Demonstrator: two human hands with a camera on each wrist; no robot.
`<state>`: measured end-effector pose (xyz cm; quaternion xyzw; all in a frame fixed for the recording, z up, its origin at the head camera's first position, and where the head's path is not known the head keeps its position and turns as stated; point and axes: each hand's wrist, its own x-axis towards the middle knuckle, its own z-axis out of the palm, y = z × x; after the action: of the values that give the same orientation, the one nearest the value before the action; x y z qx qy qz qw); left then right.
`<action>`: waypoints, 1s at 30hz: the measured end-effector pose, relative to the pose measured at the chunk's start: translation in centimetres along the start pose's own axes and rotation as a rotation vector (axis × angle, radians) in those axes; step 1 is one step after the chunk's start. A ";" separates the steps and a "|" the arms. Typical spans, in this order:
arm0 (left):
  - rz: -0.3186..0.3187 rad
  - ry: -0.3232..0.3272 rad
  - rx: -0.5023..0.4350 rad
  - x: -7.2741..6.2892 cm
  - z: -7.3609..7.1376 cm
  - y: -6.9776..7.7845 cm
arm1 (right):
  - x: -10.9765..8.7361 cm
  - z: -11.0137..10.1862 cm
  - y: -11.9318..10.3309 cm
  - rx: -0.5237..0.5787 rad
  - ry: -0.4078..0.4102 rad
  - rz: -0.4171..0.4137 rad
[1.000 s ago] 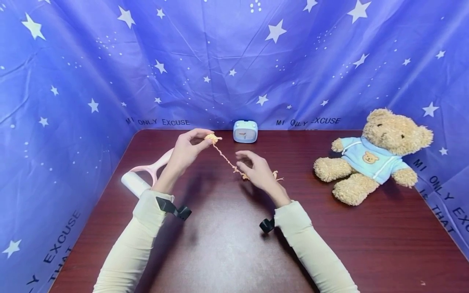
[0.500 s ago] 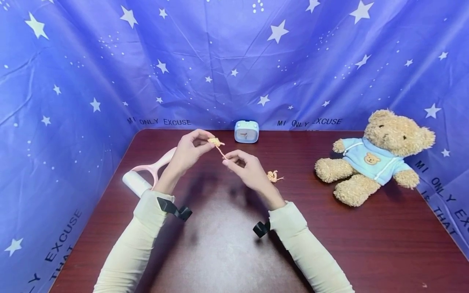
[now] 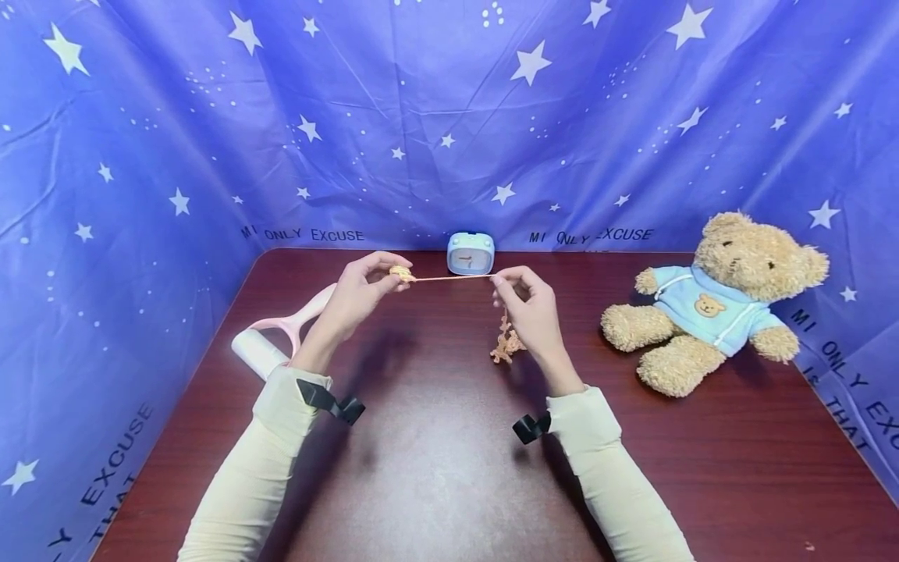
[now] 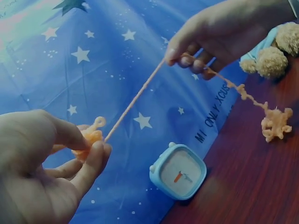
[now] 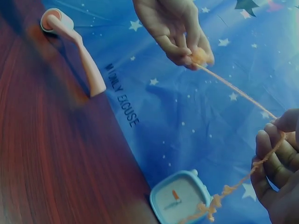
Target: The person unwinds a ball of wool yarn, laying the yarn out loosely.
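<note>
A thin peach-orange yarn cord [image 3: 453, 279] stretches taut and nearly level between my two hands. My left hand [image 3: 354, 300] pinches a small wound bunch of the yarn [image 4: 86, 145] between thumb and fingers, partly hidden by them. On the other side, my right hand [image 3: 534, 312] grips the cord between thumb and forefinger, the other fingers curled near it. Past the right hand the cord runs down, knotted and kinked, to a loopy crocheted-looking clump [image 4: 276, 125]. In the head view the right hand partly covers that tail.
Behind the cord, a light-blue alarm clock [image 3: 470, 254] stands at the table's back edge. A pink-handled lint roller [image 3: 260, 353] lies beyond the left forearm. To the right, a teddy bear [image 3: 709, 304] in a blue shirt rests on the dark red wooden table [image 3: 435, 468].
The right hand has taken hold of the cord near the left hand, then moved right and up along it, straightening the slack stretch. The left hand has stayed almost in place.
</note>
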<state>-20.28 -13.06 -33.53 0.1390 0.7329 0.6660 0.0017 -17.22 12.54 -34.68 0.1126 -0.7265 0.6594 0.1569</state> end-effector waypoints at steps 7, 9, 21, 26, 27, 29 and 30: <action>-0.026 0.048 -0.080 -0.1 0.2 0.5 | 0.4 -1.3 2.7 0.007 0.043 -0.003; -0.020 0.071 -0.096 -0.1 0.2 0.5 | 0.5 -1.5 2.7 0.005 0.055 -0.010; -0.060 0.234 -0.094 0.3 -0.5 0.3 | 1.0 -3.9 3.0 0.089 0.153 -0.025; -0.050 0.281 -0.113 0.4 -0.7 0.4 | 1.1 -5.1 3.1 0.145 0.239 -0.031; -0.047 0.288 -0.116 0.4 -0.7 0.4 | 1.2 -5.3 3.2 0.159 0.259 -0.038; -0.044 0.302 -0.129 0.4 -0.8 0.5 | 1.2 -5.8 3.3 0.180 0.301 -0.053; -0.047 0.307 -0.137 0.4 -0.8 0.5 | 1.3 -6.0 3.3 0.186 0.320 -0.062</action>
<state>-20.77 -13.76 -32.87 0.0182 0.6804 0.7276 -0.0854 -19.15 18.87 -36.75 0.0426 -0.6244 0.7281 0.2795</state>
